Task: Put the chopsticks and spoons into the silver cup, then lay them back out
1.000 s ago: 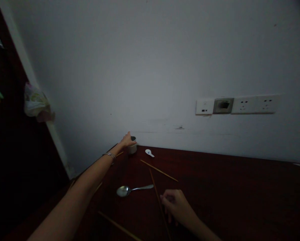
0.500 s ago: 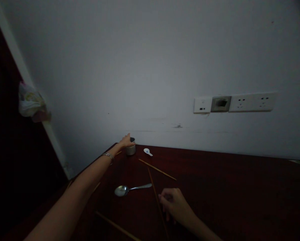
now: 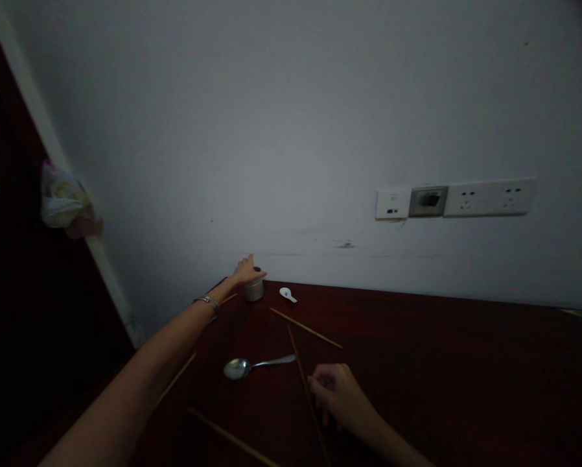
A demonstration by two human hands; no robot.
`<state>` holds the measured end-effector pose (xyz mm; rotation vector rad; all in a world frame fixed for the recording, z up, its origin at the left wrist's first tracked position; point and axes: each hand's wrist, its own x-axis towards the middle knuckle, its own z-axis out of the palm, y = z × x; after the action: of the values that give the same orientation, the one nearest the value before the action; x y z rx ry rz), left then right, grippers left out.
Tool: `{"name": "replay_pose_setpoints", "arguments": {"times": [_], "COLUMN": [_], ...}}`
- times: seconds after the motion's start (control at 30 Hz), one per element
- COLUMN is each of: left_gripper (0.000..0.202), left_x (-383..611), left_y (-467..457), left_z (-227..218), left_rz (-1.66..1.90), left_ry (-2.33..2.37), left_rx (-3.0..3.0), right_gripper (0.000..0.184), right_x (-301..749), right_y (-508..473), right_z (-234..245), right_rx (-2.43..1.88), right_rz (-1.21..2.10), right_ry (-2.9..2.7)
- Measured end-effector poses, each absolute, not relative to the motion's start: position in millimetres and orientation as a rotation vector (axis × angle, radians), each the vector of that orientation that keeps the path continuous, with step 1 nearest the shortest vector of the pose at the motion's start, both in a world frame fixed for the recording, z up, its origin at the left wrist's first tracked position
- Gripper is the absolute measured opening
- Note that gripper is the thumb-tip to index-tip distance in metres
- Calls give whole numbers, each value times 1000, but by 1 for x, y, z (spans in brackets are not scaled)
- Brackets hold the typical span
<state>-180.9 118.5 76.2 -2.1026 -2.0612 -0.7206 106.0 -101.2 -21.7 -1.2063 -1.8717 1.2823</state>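
a cup [image 3: 254, 291] is set near the back left corner of the table [image 3: 417, 363]; its dark mouth is partly covered by the left hand [image 3: 245, 271], so its contents cannot be seen. the left fingers are spread at the rim, but whether the cup is gripped cannot be told. the right hand [image 3: 339, 394] is held with fingers curled beside 1 brown chopstick [image 3: 300, 366]; contact cannot be told. compared with 0.5 seconds ago, more of the cup's mouth is covered, and more of 1 pale chopstick [image 3: 179, 374] is exposed beside the left forearm.
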Motion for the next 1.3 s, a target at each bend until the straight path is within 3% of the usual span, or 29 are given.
{"name": "replay_pose_setpoints", "arguments": {"times": [0.17,0.33,0.57,0.77,1.3], "left_gripper": [34,38,41,21,21], "left_x": [-137,-101,-88,-85,-115], "left_y": [93,67,70,66,30], "left_z": [75,50,18,4,37], "left_rz": [-785,-326,-248,-138,-296], "left_ry": [-1612,-1287,-1466,-1608,-1371], "left_rx": [-2284,-2766,-2708,-2503,-2376], "right_gripper": [25,24,24,23,24], "right_x": [106,106,105,105,105], "right_y": [-103,-102,-99,-100,-100], "right_z": [-19,-21,-26,-25,-24], "right_rx": [-1196,-1185,-1174,-1178,-1167], "right_rz": [1260,1237,1252,1249,1249], "right_ry": [-1875,-1891,-1883,-1875,-1889]}}
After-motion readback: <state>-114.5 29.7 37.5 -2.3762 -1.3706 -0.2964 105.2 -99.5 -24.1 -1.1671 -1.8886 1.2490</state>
